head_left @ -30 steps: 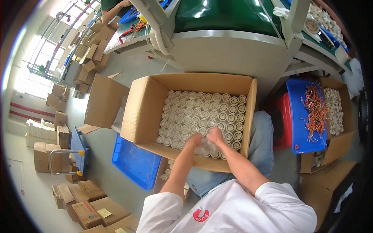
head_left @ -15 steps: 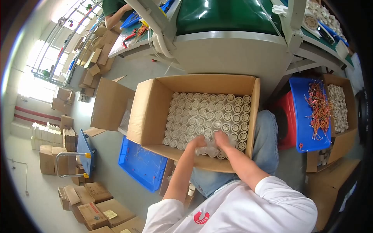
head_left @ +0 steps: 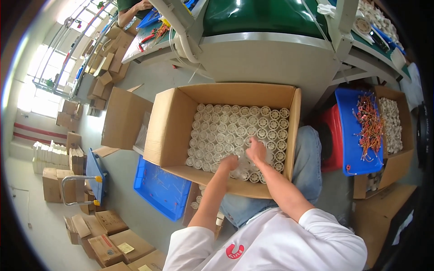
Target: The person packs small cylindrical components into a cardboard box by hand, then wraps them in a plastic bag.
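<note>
A large open cardboard box (head_left: 165, 128) stands before my knees, filled with rows of round white plastic parts (head_left: 226, 121) with slotted tops. Crumpled clear plastic film (head_left: 244, 166) lies over the parts near the box's front side. My left hand (head_left: 229, 162) is closed at the left edge of this film and appears to grip it. To its right and slightly farther in, my right hand (head_left: 257, 151) reaches down with its fingers drawn together on the tops of the parts. What its fingertips hold, if anything, is hidden.
A blue tray (head_left: 165, 189) sits left of the box. On the right are a red stool (head_left: 331, 140), a blue tray of orange wires (head_left: 348, 131) and a box of white parts (head_left: 392, 122). A green conveyor (head_left: 262, 18) stands ahead; a co-worker's arm (head_left: 131, 13) shows far left.
My right hand has moved away from me, off the film and onto the parts farther in. My left hand stays by the film. The view has shifted slightly.
</note>
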A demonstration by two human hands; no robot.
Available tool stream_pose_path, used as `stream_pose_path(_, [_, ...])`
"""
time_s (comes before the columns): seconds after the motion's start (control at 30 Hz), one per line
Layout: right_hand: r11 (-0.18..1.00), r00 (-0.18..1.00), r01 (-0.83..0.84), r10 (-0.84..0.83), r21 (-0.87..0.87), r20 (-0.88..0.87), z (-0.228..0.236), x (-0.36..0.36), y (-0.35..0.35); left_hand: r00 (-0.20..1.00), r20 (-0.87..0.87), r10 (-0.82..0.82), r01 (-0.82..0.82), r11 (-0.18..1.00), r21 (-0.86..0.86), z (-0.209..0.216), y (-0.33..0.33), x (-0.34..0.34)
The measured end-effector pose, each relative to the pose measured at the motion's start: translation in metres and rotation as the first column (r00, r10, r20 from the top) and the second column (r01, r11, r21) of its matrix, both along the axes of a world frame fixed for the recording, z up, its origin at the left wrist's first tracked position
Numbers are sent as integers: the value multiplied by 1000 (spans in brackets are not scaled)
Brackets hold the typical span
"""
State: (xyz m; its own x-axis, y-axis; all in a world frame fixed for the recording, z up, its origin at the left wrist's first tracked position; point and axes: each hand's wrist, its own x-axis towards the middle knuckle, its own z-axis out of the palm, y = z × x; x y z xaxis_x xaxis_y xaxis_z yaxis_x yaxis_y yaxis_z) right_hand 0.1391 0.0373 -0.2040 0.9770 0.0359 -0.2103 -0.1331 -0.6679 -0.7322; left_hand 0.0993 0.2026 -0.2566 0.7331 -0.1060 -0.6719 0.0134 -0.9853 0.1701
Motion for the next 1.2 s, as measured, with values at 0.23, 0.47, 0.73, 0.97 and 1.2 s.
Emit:
stream_pose_path(0.23, [885, 911, -412, 397, -219, -109, -48, -32, -7, 996, -2, -94, 94, 995, 46, 11, -6, -3])
stream_pose_path(0.47, [981, 960, -185, 193, 58, -203, -56, -15, -7, 997, -37, -62, 63, 998, 8, -15, 1, 5])
stream_pose_path(0.73, [862, 999, -40, 47, 506, -3, -25, 14, 4, 992, -103, 65, -81, 985, -151, 3, 26, 12])
stream_pose_path(0.97, [673, 671, -734, 696, -95, -256, -43, -29, -5, 887, -216, 408, -454, 857, -243, 34, 45, -3])
stream_pose_path(1.2, [865, 865, -502, 502, -10, -1, 16, -34, 55, 905, 0, 425, -425, 905, -10, -24, 144, -44])
